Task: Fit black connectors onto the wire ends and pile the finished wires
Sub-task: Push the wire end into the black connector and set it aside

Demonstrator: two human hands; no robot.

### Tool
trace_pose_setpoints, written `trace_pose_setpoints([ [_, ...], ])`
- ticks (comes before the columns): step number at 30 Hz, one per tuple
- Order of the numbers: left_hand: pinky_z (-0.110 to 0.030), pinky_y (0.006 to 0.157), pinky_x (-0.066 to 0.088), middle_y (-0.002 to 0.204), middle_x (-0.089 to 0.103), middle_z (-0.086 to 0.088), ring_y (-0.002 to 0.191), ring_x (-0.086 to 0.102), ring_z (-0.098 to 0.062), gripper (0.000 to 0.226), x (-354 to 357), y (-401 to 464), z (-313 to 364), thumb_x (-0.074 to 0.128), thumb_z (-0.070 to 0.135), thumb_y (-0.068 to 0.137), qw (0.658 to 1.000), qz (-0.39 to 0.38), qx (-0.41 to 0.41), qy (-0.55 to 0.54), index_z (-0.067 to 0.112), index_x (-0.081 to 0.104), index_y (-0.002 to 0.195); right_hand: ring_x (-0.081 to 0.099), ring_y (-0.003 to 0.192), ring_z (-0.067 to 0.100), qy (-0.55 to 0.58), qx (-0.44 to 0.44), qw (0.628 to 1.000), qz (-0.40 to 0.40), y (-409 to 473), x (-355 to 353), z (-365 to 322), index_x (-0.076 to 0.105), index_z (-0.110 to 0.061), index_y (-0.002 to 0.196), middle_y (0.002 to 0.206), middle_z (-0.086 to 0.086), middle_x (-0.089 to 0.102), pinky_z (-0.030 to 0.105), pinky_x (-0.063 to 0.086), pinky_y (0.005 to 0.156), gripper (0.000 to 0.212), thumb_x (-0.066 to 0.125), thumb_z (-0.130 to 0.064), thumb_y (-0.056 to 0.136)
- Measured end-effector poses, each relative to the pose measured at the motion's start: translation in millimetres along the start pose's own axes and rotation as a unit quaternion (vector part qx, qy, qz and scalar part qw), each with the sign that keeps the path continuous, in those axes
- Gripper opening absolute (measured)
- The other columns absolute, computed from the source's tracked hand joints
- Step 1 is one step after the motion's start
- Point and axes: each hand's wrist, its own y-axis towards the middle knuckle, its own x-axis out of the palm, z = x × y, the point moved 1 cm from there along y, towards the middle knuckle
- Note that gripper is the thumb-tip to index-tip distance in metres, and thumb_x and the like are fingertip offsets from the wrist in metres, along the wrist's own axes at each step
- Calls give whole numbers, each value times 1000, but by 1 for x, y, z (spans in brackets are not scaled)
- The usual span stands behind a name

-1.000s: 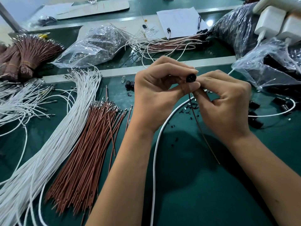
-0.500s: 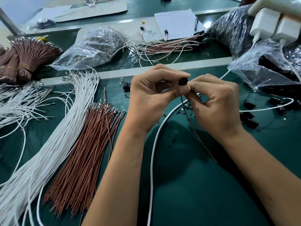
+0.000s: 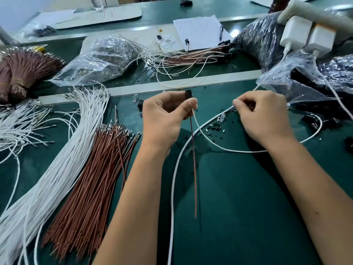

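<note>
Connector (image 3: 188,93), black, sits at the upper centre of the frame, pinched in your left hand (image 3: 165,119) with one brown wire (image 3: 193,159) and one thin white wire (image 3: 206,137) hanging from it. Your right hand (image 3: 264,116) is curled at the right of centre — what it pinches I cannot tell, though a thicker white cable (image 3: 172,188) runs up to its fingertips. The open green mat (image 3: 238,207) fills the lower centre and lower right, between your forearms. At lower left lie two loose heaps — white wires (image 3: 47,180) and brown wires (image 3: 91,184) side by side. A pale strip (image 3: 191,86) edges the mat behind your hands. Beyond it, at upper centre, the finished wires (image 3: 191,58) lie piled beside a clear bag (image 3: 99,58).
</note>
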Motion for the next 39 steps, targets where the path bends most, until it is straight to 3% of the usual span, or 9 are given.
trace_pose_setpoints([
  [3, -26, 70, 58, 80, 78, -5, 72, 73, -16, 19, 0, 0, -1, 84, 0, 77, 1000, -15, 12, 22, 5, 75, 92, 65, 77, 20, -12, -21, 998, -56, -3, 3, -7, 80, -20, 89, 81, 1, 74, 32, 51, 79, 20, 78, -40, 88],
  [6, -33, 80, 60, 83, 78, -3, 80, 75, -20, 25, 1, -3, 3, 82, -9, 74, 997, -49, 50, 28, 12, 75, 87, 61, 71, 11, -10, -31, 995, -92, -5, 4, -10, 79, -23, 87, 78, -6, 71, 33, 53, 79, 16, 84, -37, 82],
  [12, -31, 81, 59, 80, 75, -2, 81, 73, -18, 29, 4, -6, 7, 77, -19, 73, 993, -78, 83, 23, 9, 71, 79, 62, 64, -1, 12, -20, 993, -115, -6, 2, -11, 78, -22, 80, 68, -14, 68, 4, 41, 63, 10, 87, -25, 79],
  [14, -29, 80, 58, 79, 75, -2, 80, 73, -17, 30, 5, -7, 7, 77, -18, 73, 992, -85, 87, 34, 10, 71, 77, 65, 64, 3, 69, -10, 992, -105, -7, 1, -13, 77, -24, 80, 68, -13, 70, 6, 46, 63, 12, 89, -24, 78],
  [16, -30, 80, 59, 80, 75, -3, 79, 73, -19, 30, 5, -7, 7, 78, -16, 73, 990, -94, 95, 49, 12, 71, 77, 68, 66, 8, 172, -9, 981, -88, -7, -1, -18, 78, -24, 85, 73, -8, 74, 21, 57, 69, 12, 88, -22, 80],
  [19, -33, 81, 59, 81, 75, -6, 79, 72, -20, 31, 5, -7, 8, 79, -15, 73, 988, -97, 99, 60, 14, 72, 76, 65, 66, 16, 286, -34, 953, -88, -9, -5, -28, 78, -22, 87, 76, -1, 75, 33, 57, 68, 6, 84, -22, 85],
  [25, -40, 85, 60, 81, 75, -5, 80, 73, -20, 34, 4, -8, 11, 78, -17, 73, 992, -86, 91, 31, 15, 70, 74, 64, 65, 7, 343, -96, 934, -38, -16, -8, -42, 75, -16, 93, 75, -3, 73, 21, 52, 65, 7, 80, -20, 90],
  [33, -39, 83, 61, 82, 75, -8, 82, 72, -21, 34, 3, -7, 10, 77, -17, 74, 991, -89, 91, 25, 16, 70, 74, 74, 82, 18, 322, -173, 930, 19, -25, -15, -53, 73, -10, 106, 96, 0, 75, 24, 56, 76, 11, 74, -10, 95],
  [39, -42, 79, 62, 78, 74, -3, 75, 69, -15, 31, 2, -5, 7, 77, -13, 75, 988, -92, 103, 63, 17, 72, 77, 69, 83, 15, 235, -241, 941, 11, -24, -15, -54, 76, -4, 98, 92, 0, 74, 25, 53, 76, 5, 73, -7, 95],
])
